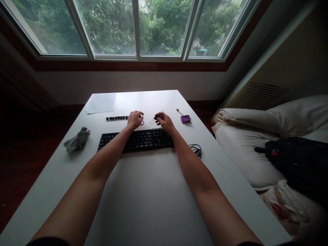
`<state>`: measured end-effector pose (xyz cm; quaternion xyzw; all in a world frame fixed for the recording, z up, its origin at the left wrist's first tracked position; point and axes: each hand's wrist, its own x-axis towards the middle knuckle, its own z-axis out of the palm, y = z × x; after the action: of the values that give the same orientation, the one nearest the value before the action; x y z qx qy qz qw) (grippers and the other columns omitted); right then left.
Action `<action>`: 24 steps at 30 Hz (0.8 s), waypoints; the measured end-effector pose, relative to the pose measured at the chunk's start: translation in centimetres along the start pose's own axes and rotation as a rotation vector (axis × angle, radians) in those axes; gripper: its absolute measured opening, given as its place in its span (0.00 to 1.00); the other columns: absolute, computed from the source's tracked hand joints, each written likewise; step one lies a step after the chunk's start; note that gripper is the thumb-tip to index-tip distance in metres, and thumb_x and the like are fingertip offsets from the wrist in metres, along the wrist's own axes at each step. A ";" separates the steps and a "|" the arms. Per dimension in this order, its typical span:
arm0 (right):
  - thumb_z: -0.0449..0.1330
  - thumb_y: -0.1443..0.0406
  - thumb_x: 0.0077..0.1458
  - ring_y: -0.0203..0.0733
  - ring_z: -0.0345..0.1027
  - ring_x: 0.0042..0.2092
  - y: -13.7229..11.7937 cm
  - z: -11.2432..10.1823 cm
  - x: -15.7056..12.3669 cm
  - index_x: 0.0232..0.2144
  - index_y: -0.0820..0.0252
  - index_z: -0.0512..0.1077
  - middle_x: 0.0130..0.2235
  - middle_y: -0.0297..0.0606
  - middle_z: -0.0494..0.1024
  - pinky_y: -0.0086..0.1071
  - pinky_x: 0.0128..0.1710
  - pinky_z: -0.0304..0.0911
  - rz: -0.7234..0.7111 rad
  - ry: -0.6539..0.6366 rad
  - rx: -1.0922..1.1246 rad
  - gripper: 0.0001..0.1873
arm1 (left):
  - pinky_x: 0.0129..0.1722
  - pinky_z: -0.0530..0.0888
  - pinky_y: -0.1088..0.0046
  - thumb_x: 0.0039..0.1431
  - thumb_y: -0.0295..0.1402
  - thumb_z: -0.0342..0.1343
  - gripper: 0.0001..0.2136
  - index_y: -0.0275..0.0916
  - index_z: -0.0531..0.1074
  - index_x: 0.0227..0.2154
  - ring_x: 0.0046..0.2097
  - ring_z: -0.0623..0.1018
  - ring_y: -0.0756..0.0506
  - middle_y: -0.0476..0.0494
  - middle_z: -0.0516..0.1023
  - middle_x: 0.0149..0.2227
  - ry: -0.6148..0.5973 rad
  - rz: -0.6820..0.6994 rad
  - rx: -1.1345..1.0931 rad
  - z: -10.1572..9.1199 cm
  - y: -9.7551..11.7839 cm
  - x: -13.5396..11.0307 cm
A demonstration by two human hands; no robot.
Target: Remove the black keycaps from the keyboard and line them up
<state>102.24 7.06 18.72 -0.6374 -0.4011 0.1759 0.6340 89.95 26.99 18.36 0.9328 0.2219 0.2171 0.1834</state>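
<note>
Table (153,191) bare at 6 o'clock. Keyboard (135,140) centre; cable (196,149) at its 3 o'clock, grey rag (77,139) at 9 o'clock. Right hand (164,122) above keyboard's far edge, fingers pinched on wire puller (159,112) carrying black keycap (155,118), raised, likely to clear keys. Left hand (135,119) beside it, fingers curled down at end of keycap row (116,118); grip unclear. Purple cloth (185,118) at 2 o'clock, paper (101,102) at 11 o'clock. Nothing obstructs hands.

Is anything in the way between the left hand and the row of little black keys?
Nothing visible. The left hand sits at the right end of the keycap row; the right hand holds a wire tool.
</note>
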 end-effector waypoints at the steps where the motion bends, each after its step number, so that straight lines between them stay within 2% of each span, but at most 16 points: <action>1: 0.60 0.58 0.55 0.36 0.72 0.32 0.0 -0.1 0.0 0.44 0.56 0.71 0.34 0.33 0.75 0.30 0.31 0.71 -0.020 -0.006 -0.045 0.15 | 0.55 0.71 0.59 0.65 0.34 0.53 0.12 0.43 0.79 0.46 0.54 0.74 0.38 0.41 0.79 0.50 -0.023 0.027 -0.023 -0.2 0.7 -0.7; 4: 0.60 0.59 0.56 0.36 0.71 0.30 0.1 -0.4 -0.2 0.47 0.54 0.71 0.32 0.31 0.73 0.31 0.33 0.71 -0.072 0.003 -0.167 0.16 | 0.51 0.73 0.63 0.65 0.37 0.54 0.11 0.42 0.79 0.44 0.48 0.77 0.41 0.43 0.81 0.46 -0.130 0.112 -0.063 -0.5 2.8 -3.1; 7: 0.61 0.59 0.56 0.37 0.71 0.32 0.3 -0.5 -0.2 0.43 0.54 0.72 0.33 0.31 0.74 0.32 0.34 0.70 -0.101 0.029 -0.272 0.12 | 0.49 0.73 0.63 0.65 0.40 0.54 0.12 0.44 0.79 0.44 0.48 0.77 0.40 0.43 0.80 0.46 -0.196 0.137 -0.039 -0.6 4.1 -5.7; 11: 0.61 0.60 0.56 0.39 0.71 0.34 0.0 -0.2 -0.4 0.41 0.54 0.73 0.33 0.33 0.76 0.32 0.36 0.69 -0.120 0.006 -0.370 0.10 | 0.50 0.72 0.63 0.65 0.45 0.55 0.17 0.44 0.77 0.51 0.50 0.77 0.39 0.41 0.79 0.48 -0.220 0.204 0.020 -0.7 4.7 -8.3; 15: 0.60 0.61 0.57 0.39 0.71 0.33 -0.9 0.4 -0.9 0.40 0.55 0.75 0.32 0.33 0.78 0.33 0.37 0.68 -0.148 -0.052 -0.427 0.09 | 0.50 0.72 0.62 0.66 0.47 0.54 0.19 0.45 0.75 0.53 0.51 0.77 0.38 0.40 0.78 0.49 -0.200 0.239 0.072 -1.1 4.6 -9.1; 24: 0.59 0.61 0.58 0.40 0.72 0.35 -1.5 2.1 -1.9 0.42 0.56 0.76 0.33 0.35 0.78 0.32 0.38 0.68 -0.177 0.036 -0.450 0.11 | 0.53 0.72 0.61 0.66 0.47 0.54 0.18 0.44 0.75 0.52 0.51 0.76 0.38 0.40 0.78 0.49 -0.196 0.232 0.069 -2.0 3.5 -9.8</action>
<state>99.09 6.90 19.33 -0.7280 -0.4730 0.0144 0.4961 82.28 19.75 18.40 0.9746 0.1008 0.1370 0.1458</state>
